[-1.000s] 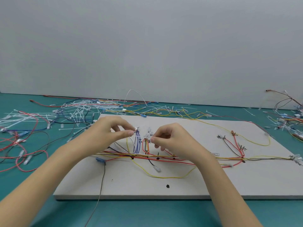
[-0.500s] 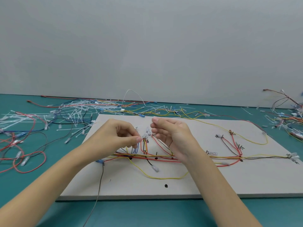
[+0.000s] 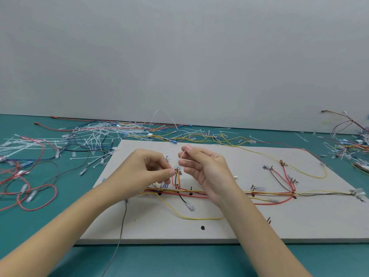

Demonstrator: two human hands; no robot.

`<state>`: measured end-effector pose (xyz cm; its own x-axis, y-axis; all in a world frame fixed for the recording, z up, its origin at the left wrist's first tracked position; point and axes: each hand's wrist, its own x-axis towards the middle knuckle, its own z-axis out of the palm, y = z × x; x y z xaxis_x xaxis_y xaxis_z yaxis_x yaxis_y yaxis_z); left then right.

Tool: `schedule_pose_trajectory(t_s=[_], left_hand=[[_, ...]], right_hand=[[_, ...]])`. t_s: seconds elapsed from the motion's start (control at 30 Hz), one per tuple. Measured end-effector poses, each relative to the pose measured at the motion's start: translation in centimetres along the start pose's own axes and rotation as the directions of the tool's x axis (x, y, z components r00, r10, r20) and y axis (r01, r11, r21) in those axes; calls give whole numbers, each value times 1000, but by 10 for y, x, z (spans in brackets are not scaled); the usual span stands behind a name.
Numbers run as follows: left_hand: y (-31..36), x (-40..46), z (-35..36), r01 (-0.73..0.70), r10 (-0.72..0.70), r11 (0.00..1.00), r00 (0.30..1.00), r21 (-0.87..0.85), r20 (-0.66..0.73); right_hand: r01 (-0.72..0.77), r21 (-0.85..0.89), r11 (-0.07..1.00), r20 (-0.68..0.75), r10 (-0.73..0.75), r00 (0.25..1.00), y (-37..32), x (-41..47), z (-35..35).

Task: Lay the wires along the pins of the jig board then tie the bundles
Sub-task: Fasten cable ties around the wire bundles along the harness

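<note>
A white jig board (image 3: 229,230) lies on the teal table with red, yellow and black wires (image 3: 225,193) strung between its pins. Above the board's left-middle, my left hand (image 3: 147,170) pinches the top of a small upright wire bundle (image 3: 177,177) between thumb and fingers. My right hand (image 3: 203,168) faces it, palm toward me, and pinches a thin white cable tie (image 3: 182,155) whose lower end meets that bundle. A loose yellow wire (image 3: 191,216) sags toward the board's front.
Heaps of white cable ties and loose wires (image 3: 83,140) cover the table left of the board. Red wire loops (image 3: 36,196) lie at far left, and another tangle of wires (image 3: 351,144) sits at far right. A grey wire (image 3: 119,236) hangs over the board's front edge.
My right hand has risen and turned palm toward me, drawing the white cable tie up from the bundle. My left hand has stayed pinching at the bundle's top.
</note>
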<state>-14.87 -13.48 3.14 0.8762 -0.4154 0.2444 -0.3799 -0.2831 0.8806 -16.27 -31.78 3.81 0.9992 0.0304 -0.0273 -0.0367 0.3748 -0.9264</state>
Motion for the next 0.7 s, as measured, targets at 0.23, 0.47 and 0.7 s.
schedule_pose_trajectory(t_s=[0.23,0.47,0.7], left_hand=[[-1,0,-10,62,-80,989,988,135,133],[-4,-3,-33,131,-256,880,941,457,222],[-9,-1,-34,144,-265,860,946,490,188]], right_hand=[[98,-183,978,22,-96,995,3,3,-2],[291,-336,896,-90,-338,937,17,13,-1],[341,-392,854,-20,-379,925,27,25,4]])
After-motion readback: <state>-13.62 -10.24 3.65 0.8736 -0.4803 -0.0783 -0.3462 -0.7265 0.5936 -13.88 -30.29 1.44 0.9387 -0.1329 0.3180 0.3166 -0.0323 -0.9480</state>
